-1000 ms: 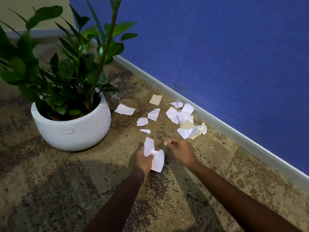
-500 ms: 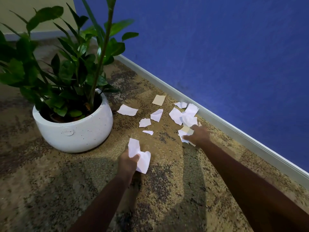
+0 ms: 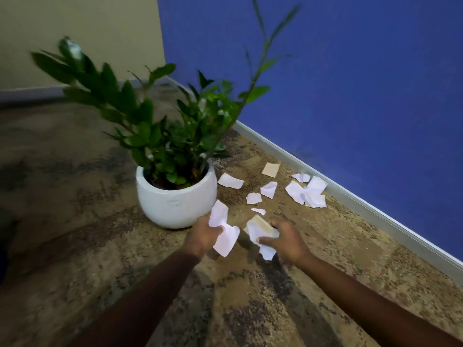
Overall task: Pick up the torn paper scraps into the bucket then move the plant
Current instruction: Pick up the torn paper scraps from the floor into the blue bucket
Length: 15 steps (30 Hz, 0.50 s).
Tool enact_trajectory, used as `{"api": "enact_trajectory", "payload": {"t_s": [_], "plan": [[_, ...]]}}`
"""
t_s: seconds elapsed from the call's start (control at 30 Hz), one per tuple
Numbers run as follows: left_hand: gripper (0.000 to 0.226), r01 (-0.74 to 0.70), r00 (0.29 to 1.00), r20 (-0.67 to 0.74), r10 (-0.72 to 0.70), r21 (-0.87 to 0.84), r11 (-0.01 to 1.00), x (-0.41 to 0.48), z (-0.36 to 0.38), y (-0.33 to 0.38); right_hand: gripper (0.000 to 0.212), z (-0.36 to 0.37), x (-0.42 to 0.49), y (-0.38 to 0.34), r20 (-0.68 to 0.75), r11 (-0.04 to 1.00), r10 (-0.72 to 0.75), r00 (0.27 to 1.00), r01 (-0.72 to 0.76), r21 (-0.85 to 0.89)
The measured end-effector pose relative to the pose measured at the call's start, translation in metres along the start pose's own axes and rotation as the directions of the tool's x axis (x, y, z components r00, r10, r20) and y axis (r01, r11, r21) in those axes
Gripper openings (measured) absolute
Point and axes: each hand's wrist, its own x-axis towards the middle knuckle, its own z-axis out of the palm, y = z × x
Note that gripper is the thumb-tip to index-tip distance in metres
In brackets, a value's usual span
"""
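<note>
My left hand (image 3: 204, 234) grips white paper scraps (image 3: 223, 229) just in front of the white plant pot (image 3: 175, 201). Close to its right, my right hand (image 3: 288, 240) holds a small bunch of white and tan scraps (image 3: 260, 234) above the carpet. Several more torn scraps lie on the carpet beyond my hands: one by the pot (image 3: 230, 181), a tan piece (image 3: 270, 169), small ones in the middle (image 3: 268, 189), and a cluster near the baseboard (image 3: 307, 192). A leafy green plant (image 3: 170, 136) fills the pot. No bucket is in view.
The blue wall (image 3: 350, 83) and its pale baseboard (image 3: 375, 211) run diagonally on the right. A beige wall (image 3: 75, 33) meets it in the corner behind the plant. Mottled brown carpet (image 3: 75, 221) spreads to the left and toward me.
My right hand reached out to the scraps near the baseboard, took a bunch, and came back beside my left hand. The view has pulled back and swung left.
</note>
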Motion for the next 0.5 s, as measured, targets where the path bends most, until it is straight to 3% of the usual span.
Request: {"api": "enact_trajectory", "payload": {"t_s": [0.2,0.5], "plan": [[0.035,-0.126,0.992,0.031,0.123,0.103,0.987,-0.029,-0.076,0.019,0.031,0.027,-0.020,-0.092,0.116,0.985,-0.117,0.986,0.101,0.142],[0.031,-0.166,0.966,-0.179,0.184,0.113,0.980,-0.071,-0.235,0.023,0.023,0.086,-0.041,-0.248,0.196,0.938,-0.290,0.937,0.236,0.255]]}}
